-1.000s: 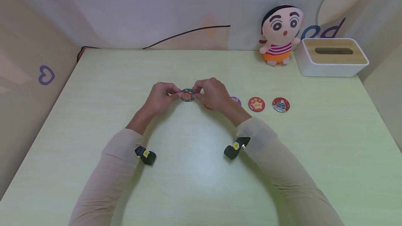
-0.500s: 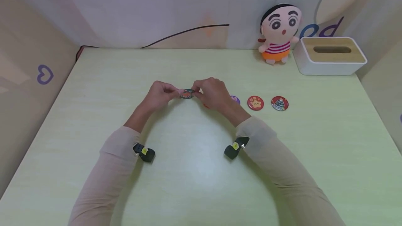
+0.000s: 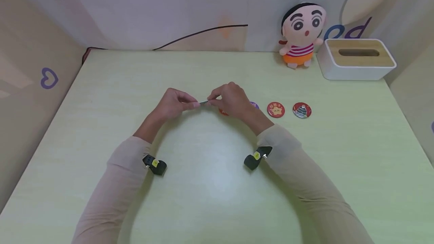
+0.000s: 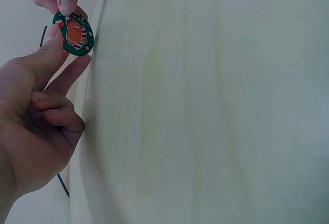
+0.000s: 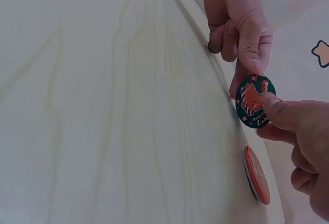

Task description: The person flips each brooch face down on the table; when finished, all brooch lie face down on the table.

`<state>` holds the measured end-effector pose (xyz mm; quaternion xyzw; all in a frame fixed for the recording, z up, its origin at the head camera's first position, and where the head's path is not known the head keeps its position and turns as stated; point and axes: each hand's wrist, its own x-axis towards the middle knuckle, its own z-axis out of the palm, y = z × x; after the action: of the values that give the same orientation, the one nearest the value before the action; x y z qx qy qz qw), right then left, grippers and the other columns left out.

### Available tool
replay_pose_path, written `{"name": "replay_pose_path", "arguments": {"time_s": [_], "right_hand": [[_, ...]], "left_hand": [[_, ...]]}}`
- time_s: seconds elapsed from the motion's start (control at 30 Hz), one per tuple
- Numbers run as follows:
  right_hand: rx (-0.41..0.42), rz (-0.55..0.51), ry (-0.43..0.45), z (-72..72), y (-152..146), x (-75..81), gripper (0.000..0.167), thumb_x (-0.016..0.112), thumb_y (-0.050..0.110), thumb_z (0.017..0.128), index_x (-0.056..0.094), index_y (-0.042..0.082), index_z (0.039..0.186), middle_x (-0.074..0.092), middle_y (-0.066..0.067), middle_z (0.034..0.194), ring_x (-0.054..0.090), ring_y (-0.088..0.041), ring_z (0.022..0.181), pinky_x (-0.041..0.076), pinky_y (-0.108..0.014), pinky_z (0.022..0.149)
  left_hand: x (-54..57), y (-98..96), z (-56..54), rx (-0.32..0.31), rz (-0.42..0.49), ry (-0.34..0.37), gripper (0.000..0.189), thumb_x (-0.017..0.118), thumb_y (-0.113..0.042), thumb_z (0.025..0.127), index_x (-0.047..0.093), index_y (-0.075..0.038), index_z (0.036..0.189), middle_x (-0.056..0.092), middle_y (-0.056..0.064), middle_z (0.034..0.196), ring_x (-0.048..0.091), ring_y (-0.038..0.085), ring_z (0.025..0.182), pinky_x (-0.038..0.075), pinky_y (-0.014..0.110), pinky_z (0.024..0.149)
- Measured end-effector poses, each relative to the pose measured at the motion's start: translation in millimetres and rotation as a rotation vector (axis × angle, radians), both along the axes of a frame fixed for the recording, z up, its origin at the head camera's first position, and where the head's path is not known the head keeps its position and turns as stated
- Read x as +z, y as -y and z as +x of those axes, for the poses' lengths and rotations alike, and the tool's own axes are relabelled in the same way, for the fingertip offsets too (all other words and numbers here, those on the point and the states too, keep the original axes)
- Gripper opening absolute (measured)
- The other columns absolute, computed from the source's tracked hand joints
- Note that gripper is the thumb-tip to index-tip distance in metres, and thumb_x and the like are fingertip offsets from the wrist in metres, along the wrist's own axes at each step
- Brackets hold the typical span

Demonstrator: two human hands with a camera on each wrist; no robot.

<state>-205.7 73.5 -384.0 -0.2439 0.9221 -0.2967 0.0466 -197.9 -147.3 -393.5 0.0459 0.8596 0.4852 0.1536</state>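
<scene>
A round green button badge [image 4: 77, 35] with an orange-brown figure and striped scarf is held between both hands. My left hand [image 3: 174, 102] pinches one side of it with thumb and fingers. On the opposite side my right hand [image 3: 230, 100] pinches it, its thumb over the printed face in the right wrist view. From the head view the badge [image 3: 204, 102] shows only as a thin edge. A red badge [image 3: 223, 112] lies on the table beside my right hand and is partly hidden by it. A purple badge [image 3: 254, 105] is partly covered by the right wrist.
Farther right on the table [image 3: 217, 199] lie a red badge with a star [image 3: 276, 110] and a red badge with a tree [image 3: 301, 110]. A plush doll [image 3: 298, 35] and a white tissue box with a wooden lid [image 3: 356, 59] stand at the back right.
The green badge has been tilted from showing its printed face to the head camera to standing nearly edge-on. Both hands keep their pinch and have barely shifted.
</scene>
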Motion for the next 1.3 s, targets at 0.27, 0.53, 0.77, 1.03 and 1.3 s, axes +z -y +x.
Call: {"name": "replay_pose_path", "arguments": {"time_s": [0.27, 0.53, 0.77, 1.03, 1.3], "right_hand": [[-0.017, 0.065, 0.127, -1.8, 1, -0.2, 0.03, 0.08, 0.025, 0.089, 0.078, 0.011, 0.115, 0.079, -0.005, 0.113, 0.065, -0.02, 0.102, 0.047, -0.035, 0.088], [-0.006, 0.096, 0.174, -0.8, 2, 0.3, 0.034, 0.08, 0.025, 0.088, 0.076, 0.009, 0.119, 0.078, -0.007, 0.117, 0.064, -0.021, 0.101, 0.049, -0.035, 0.088], [-0.011, 0.106, 0.154, 0.3, 7, 0.8, 0.036, 0.083, 0.024, 0.085, 0.077, 0.009, 0.117, 0.079, -0.006, 0.11, 0.063, -0.02, 0.096, 0.051, -0.037, 0.091], [-0.047, 0.139, 0.156, 1.4, 12, -1.4, 0.035, 0.083, 0.024, 0.085, 0.077, 0.009, 0.117, 0.079, -0.005, 0.106, 0.064, -0.02, 0.097, 0.052, -0.038, 0.092], [-0.059, 0.144, 0.155, 1.9, 12, 0.1, 0.035, 0.083, 0.025, 0.085, 0.077, 0.01, 0.116, 0.079, -0.005, 0.105, 0.064, -0.019, 0.096, 0.052, -0.037, 0.091]], "left_hand": [[-2.4, -1.0, -1.4, -0.022, -0.046, 0.032, 0.035, 0.079, -0.018, 0.089, 0.074, -0.006, 0.121, 0.069, 0.014, 0.134, 0.055, 0.022, 0.114, 0.042, 0.029, 0.079], [-5.5, -6.8, -1.4, -0.058, -0.166, -0.042, 0.041, 0.083, -0.017, 0.086, 0.073, -0.008, 0.125, 0.068, 0.014, 0.136, 0.049, 0.031, 0.141, 0.035, 0.051, 0.119], [-4.1, -9.9, 0.8, -0.099, -0.238, -0.108, 0.043, 0.082, -0.016, 0.086, 0.072, -0.006, 0.126, 0.069, 0.014, 0.132, 0.053, 0.032, 0.136, 0.036, 0.052, 0.119], [-5.6, -7.7, 2.0, -0.124, -0.272, -0.154, 0.041, 0.081, -0.016, 0.087, 0.072, -0.006, 0.126, 0.069, 0.014, 0.131, 0.055, 0.033, 0.134, 0.037, 0.052, 0.118], [-4.1, -8.7, 1.7, -0.125, -0.285, -0.126, 0.044, 0.08, -0.015, 0.088, 0.07, -0.006, 0.129, 0.067, 0.015, 0.135, 0.052, 0.033, 0.137, 0.035, 0.053, 0.12]]}}
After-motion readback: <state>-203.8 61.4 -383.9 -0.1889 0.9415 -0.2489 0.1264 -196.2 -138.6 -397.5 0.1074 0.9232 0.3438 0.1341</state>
